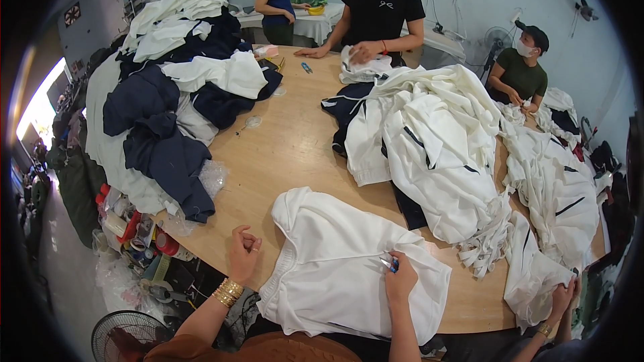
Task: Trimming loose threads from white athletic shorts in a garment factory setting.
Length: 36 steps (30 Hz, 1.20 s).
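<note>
A white garment with a gathered elastic edge lies spread on the near side of the table, in front of me. My right hand is closed around small thread snips with a blue handle, and their metal tip rests over the cloth. My left hand hovers just left of the garment, fingers loosely bent and holding nothing. Gold bracelets circle that wrist.
White garments are heaped to the right, navy and white ones to the left. Another pair of snips lies on the wooden table. Several people work around it; a co-worker's hands hold white cloth at lower right. A fan stands below.
</note>
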### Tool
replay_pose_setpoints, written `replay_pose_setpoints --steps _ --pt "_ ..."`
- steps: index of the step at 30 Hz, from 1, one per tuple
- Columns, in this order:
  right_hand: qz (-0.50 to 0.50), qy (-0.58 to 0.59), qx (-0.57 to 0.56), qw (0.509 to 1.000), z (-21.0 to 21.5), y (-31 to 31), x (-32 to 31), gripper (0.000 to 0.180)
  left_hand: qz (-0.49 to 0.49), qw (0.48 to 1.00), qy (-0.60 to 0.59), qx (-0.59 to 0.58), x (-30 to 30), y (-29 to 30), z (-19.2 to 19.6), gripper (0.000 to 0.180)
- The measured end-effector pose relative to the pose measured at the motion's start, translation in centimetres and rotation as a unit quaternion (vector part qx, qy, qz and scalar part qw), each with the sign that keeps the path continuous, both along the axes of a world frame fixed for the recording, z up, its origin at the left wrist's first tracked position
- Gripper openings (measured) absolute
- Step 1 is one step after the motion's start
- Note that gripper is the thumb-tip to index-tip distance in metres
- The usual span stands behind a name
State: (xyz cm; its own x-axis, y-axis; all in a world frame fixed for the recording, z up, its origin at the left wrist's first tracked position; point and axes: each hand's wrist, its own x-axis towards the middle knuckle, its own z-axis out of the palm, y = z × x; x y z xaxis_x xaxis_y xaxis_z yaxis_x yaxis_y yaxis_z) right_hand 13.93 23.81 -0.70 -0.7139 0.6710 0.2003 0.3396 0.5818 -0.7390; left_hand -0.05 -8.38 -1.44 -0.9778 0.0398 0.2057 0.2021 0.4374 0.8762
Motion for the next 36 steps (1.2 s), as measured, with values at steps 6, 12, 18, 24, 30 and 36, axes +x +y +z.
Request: replay_pose_setpoints --steps 6,12,18,24,30,36 --pt "0.004 -0.012 -0.002 1.000 0.3 -0.1 0.0 0.035 -0.007 1.000 0.017 -0.001 0.1 -0.1 0.2 0.043" --pt "0.002 -0.012 -0.004 1.000 0.1 0.0 -0.1 0.035 -0.001 1.000 0.013 -0.013 0.0 0.2 0.5 0.041" --pt "0.005 -0.011 -0.002 1.000 0.4 -0.1 -0.1 0.035 0.001 1.000 0.015 -0.024 0.1 0.1 0.5 0.038" --pt "0.006 -0.006 -0.001 1.000 0.4 -0.1 0.0 0.036 0.004 1.000 0.005 -0.030 0.3 0.3 1.3 0.037" --pt "0.006 -0.011 -0.004 1.000 0.5 -0.2 -0.1 0.036 0.017 0.999 0.007 -0.031 0.3 0.3 1.0 0.024" --pt "0.008 -0.003 0.000 1.000 0.2 -0.1 -0.1 0.036 0.027 0.997 0.023 -0.068 0.2 0.3 0.8 0.011"
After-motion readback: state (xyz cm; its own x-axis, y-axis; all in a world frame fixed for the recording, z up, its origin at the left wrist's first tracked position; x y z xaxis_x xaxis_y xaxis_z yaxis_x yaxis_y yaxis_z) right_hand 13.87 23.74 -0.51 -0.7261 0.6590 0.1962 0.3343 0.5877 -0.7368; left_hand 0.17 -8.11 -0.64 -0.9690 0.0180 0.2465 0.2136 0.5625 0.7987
